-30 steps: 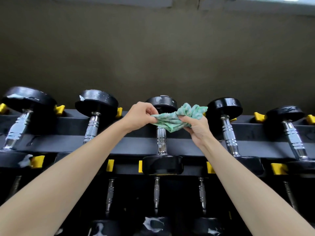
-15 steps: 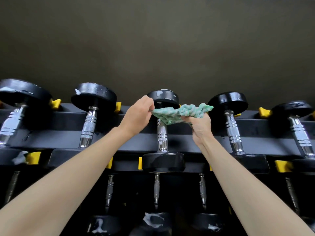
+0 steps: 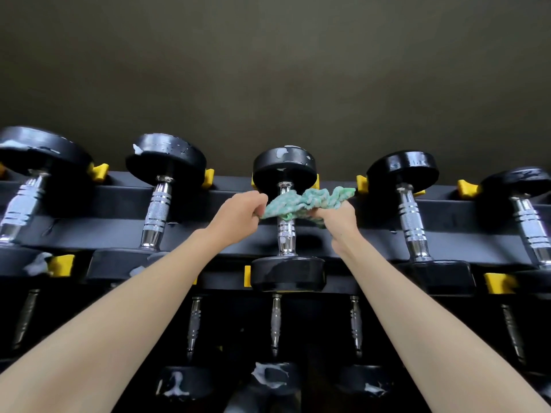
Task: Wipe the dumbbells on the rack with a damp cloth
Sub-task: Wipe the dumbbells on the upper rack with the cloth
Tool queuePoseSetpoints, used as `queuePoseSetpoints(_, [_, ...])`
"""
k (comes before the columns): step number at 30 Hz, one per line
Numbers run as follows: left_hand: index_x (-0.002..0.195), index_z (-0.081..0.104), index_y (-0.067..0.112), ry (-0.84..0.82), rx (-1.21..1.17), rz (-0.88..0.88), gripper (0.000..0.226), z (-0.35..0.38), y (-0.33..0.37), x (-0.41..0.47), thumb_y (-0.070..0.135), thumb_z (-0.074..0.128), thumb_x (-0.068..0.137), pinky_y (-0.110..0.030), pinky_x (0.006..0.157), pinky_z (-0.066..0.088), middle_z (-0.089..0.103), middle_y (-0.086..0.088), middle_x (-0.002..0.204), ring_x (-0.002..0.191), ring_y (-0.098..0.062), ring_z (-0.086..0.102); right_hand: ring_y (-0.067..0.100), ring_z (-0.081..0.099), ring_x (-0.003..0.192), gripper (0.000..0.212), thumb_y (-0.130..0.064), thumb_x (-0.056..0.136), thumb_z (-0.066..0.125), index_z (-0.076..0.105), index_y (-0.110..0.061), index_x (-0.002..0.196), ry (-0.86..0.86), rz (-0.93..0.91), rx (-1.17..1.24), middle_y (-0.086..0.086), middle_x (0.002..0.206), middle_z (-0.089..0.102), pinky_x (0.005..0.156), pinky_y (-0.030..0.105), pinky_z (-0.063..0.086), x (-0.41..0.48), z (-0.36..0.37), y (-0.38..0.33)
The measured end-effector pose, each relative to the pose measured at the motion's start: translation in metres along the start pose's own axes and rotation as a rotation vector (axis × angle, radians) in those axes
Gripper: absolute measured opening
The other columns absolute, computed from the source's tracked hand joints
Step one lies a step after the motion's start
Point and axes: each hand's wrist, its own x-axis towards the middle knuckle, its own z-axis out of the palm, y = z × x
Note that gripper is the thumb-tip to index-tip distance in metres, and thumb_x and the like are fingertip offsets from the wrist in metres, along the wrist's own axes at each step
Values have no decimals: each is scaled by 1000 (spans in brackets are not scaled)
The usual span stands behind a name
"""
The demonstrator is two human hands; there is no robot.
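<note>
Left hand (image 3: 238,214) and right hand (image 3: 338,219) each pinched an end of my green cloth (image 3: 310,199), stretched across the middle dumbbell (image 3: 286,239).

This is a gym's weights area: black-headed dumbbells (image 3: 165,198) with knurled chrome handles lie in rows on a tiered black rack (image 3: 372,234) with yellow saddle stops (image 3: 61,265), against a plain dark wall (image 3: 268,70).

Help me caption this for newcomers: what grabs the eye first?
The green cloth at centre draws the eye, stretched between the left hand and right hand across the middle dumbbell's chrome handle. Around it, black dumbbells line the rack beside yellow cradles, several heads smeared white.
</note>
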Motion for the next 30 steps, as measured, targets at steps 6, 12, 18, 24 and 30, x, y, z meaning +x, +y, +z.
queuePoseSetpoints(6, [66, 47, 14, -209, -93, -116, 27, -1, 13, -8, -9, 59, 73, -15, 54, 29, 45, 9, 58, 64, -18, 39, 21, 60, 73, 42, 7, 78, 65, 51, 8, 116, -94, 164, -163, 21, 98, 66, 60, 27, 46, -12, -17, 2])
queuePoseSetpoints(12, [76, 56, 12, -257, -110, -198, 25, 1, 20, -23, -12, 53, 77, -25, 66, 46, 65, -11, 70, 67, -23, 58, 21, 56, 76, 68, 0, 72, 73, 40, 6, 131, -105, 233, -209, 11, 87, 63, 68, 31, 46, -21, -25, 6])
queuePoseSetpoints(18, [98, 70, 10, -337, -20, -208, 39, -11, 36, -23, -14, 44, 80, -23, 71, 39, 59, -1, 82, 76, -15, 55, 26, 48, 90, 57, 1, 71, 69, 43, 2, 122, -66, 264, -212, 14, 112, 50, 71, 34, 44, -28, -28, 12])
queuePoseSetpoints(24, [109, 68, 2, -504, 10, -213, 44, -22, 55, -25, -15, 38, 81, -18, 80, 38, 65, -10, 117, 107, -21, 58, 15, 29, 54, 33, 7, 76, 58, 49, -4, 106, -60, 345, -232, 9, 75, 40, 49, 24, 34, -33, -29, 13])
queuePoseSetpoints(30, [102, 70, 0, -570, 92, -154, 35, -32, 67, -20, -12, 44, 82, -31, 83, 45, 67, -13, 107, 102, -30, 59, 14, 31, 61, 44, 9, 77, 53, 49, -4, 118, -15, 306, -232, 8, 87, 41, 54, 23, 35, -40, -31, 0])
